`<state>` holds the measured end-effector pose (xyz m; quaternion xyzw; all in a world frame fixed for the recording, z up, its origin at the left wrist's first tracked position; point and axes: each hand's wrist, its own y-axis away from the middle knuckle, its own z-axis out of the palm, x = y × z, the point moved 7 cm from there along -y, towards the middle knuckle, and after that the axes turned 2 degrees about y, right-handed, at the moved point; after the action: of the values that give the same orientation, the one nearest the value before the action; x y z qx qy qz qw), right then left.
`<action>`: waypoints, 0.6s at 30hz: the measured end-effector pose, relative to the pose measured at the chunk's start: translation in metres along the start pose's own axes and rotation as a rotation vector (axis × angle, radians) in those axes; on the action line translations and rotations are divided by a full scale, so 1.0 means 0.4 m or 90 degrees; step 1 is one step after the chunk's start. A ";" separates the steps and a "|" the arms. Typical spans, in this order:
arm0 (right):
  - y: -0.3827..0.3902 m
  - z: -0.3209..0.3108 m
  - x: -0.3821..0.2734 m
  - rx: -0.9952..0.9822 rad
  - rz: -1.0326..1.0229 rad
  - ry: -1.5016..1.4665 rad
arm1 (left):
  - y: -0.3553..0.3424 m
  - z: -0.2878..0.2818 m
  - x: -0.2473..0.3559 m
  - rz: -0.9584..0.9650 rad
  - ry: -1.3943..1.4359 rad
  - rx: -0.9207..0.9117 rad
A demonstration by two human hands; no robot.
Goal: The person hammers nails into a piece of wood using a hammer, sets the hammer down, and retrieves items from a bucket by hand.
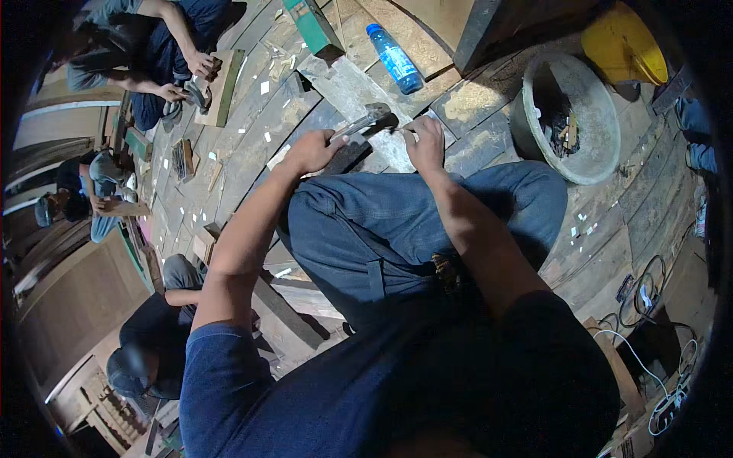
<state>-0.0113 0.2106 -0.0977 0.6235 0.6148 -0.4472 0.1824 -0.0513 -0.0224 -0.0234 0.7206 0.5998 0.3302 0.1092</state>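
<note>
My left hand [313,152] is closed round the handle of a hammer [374,115], whose metal head hangs over the work spot in front of my knees. Close to that head, my right hand [427,143] pinches a small thin piece, too small to name. Beneath both hands lies a pale, worn board [347,80] on the floor. A dark block [350,157] sits near my left hand, partly hidden by it and by my leg.
A blue-capped water bottle [395,61] lies ahead, beside a green-painted timber [311,29]. At right stand a grey tub [598,156] with scraps in it and a yellow bucket [615,47]. Several people work at left. Cables [649,294] lie lower right; white chips dot the planks.
</note>
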 end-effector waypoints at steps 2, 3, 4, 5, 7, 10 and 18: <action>0.003 0.005 0.016 -0.002 0.007 -0.012 | -0.005 0.000 0.019 0.032 0.031 -0.012; 0.001 0.004 0.031 -0.008 0.016 0.000 | -0.009 -0.010 0.029 0.049 0.054 0.015; 0.001 0.003 0.032 -0.010 0.019 -0.001 | 0.006 -0.032 0.052 0.062 0.076 0.041; 0.001 0.001 0.033 -0.003 0.022 0.004 | 0.012 -0.038 0.049 0.060 0.076 0.038; 0.001 -0.002 0.034 0.019 0.029 0.012 | 0.022 -0.065 0.054 0.103 0.056 0.076; -0.001 -0.007 0.045 0.051 0.044 0.010 | 0.021 -0.056 0.044 0.017 0.056 0.010; -0.004 -0.004 0.049 0.052 0.075 -0.003 | -0.025 -0.021 0.037 0.050 0.113 0.050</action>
<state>-0.0155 0.2239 -0.1118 0.6644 0.5578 -0.4620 0.1842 -0.0633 -0.0080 -0.0176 0.7154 0.5906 0.3731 0.0141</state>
